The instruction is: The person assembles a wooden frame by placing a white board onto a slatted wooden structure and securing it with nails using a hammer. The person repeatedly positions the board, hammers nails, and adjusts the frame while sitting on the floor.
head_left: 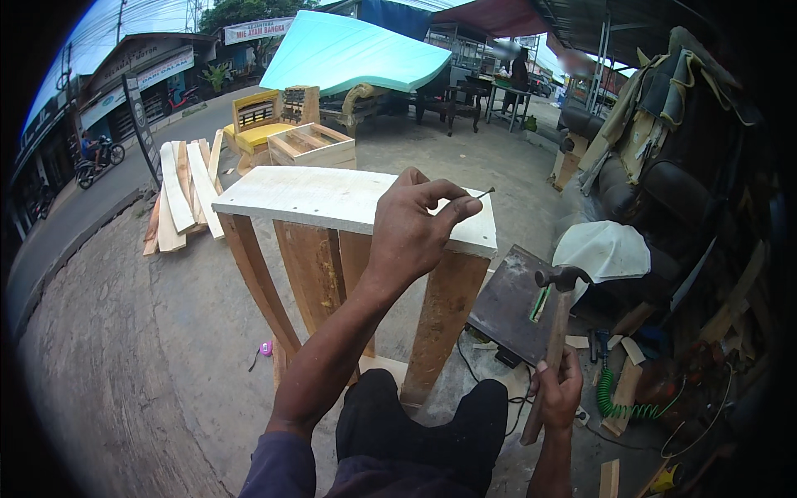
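Observation:
Between thumb and forefinger of my left hand [415, 220] is a thin nail [486, 192], held above the right end of a pale board [315, 192]. That board lies across the top of a wooden frame with brown uprights [444, 319], which stands in front of my knees. Dark nail heads dot the board's near edge. My right hand [558, 388] grips the wooden handle of a claw hammer [554, 332], its head up, to the right of the frame and apart from it.
A dark low table [519, 303] stands right of the frame, near a white cloth [602, 251] and a coiled green hose [618, 405]. A pink tape measure [266, 349] lies on the ground. Planks [178, 195] are stacked at left, beside a yellow chair [249, 124] and a slatted wooden frame [311, 149].

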Demonstrator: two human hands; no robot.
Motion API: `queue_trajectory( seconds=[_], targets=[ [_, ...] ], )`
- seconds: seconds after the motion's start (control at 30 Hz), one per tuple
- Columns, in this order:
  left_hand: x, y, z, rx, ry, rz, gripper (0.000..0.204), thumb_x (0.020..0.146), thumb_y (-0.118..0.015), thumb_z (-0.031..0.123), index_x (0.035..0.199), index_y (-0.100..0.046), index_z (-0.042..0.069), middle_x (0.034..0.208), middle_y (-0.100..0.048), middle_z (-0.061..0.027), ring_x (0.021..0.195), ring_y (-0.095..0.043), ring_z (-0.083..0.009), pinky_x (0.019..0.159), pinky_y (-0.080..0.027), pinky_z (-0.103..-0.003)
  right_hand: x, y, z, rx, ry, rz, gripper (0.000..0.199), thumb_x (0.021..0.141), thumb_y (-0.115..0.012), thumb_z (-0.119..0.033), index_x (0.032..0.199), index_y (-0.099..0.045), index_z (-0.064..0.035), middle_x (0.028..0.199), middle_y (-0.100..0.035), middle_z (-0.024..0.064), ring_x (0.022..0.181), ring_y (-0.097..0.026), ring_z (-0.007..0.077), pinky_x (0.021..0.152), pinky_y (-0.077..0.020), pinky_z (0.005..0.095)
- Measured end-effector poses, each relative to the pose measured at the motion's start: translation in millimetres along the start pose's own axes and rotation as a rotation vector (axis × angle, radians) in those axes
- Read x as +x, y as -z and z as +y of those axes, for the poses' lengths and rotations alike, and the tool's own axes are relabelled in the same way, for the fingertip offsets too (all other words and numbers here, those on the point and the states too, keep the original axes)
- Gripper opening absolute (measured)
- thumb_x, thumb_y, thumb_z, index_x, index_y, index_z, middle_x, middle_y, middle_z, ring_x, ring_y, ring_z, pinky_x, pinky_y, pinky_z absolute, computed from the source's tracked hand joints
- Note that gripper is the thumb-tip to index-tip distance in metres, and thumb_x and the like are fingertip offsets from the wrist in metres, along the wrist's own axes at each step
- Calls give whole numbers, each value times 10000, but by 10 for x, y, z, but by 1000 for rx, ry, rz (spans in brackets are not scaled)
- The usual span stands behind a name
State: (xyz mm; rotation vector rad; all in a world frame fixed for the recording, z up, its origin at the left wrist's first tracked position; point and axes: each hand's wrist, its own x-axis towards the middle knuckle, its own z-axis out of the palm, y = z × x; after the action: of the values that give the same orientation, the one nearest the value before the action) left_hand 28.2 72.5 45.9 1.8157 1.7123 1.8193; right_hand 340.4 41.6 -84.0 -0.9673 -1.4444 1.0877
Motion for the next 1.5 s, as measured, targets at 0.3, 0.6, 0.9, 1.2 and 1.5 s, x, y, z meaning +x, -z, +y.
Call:
queue_trajectory(
  seconds=[0.3, 0.6, 0.9, 1.2, 1.5],
  targets=[
    [121, -180, 17, -33, 187, -142, 238, 952, -756, 236, 1044, -779, 18, 860, -791, -100, 803, -749, -141, 762, -563, -308, 505, 83, -1372, -581, 257, -119, 373, 1013, -626, -218, 1294, -544, 13, 968, -682, 175, 847, -691, 217, 790, -551, 391],
    [99, -126, -6, 16, 212, -187, 252, 946, -755, 221, 1078, -779, 9, 861, -795, -112, 796, -760, -138, 770, -572, -292, 1108, -286, -2080, -898, 836, -157, 481, 1045, -599, -265, 1445, -544, -4, 1123, -723, 265, 1018, -738, 363, 890, -570, 456],
    [77, -169, -42, 16, 144, -184, 252, 940, -757, 230, 1045, -787, 3, 847, -791, -121, 772, -758, -156, 747, -570, -304, 1364, -438, -2156, -975, 684, -188, 484, 1017, -638, -264, 1457, -576, -75, 1159, -723, 267, 1008, -751, 343, 921, -564, 444],
    [68, -157, -86, 55, 106, -197, 247, 928, -767, 231, 1051, -790, 18, 857, -790, -132, 779, -757, -173, 748, -567, -312, 1356, -460, -2088, -847, 678, -96, 508, 1017, -641, -261, 1466, -562, -38, 1091, -752, 245, 992, -753, 277, 917, -563, 413],
    [125, -43, -217, -188, -103, -61, 407, 997, -615, 121, 1356, -551, -60, 1326, -666, -256, 1232, -667, -339, 1000, -536, -413, 1459, -446, -2196, -956, 628, -220, 519, 1001, -662, -258, 1473, -562, -66, 1157, -733, 253, 1053, -732, 286, 990, -533, 424]
  ],
)
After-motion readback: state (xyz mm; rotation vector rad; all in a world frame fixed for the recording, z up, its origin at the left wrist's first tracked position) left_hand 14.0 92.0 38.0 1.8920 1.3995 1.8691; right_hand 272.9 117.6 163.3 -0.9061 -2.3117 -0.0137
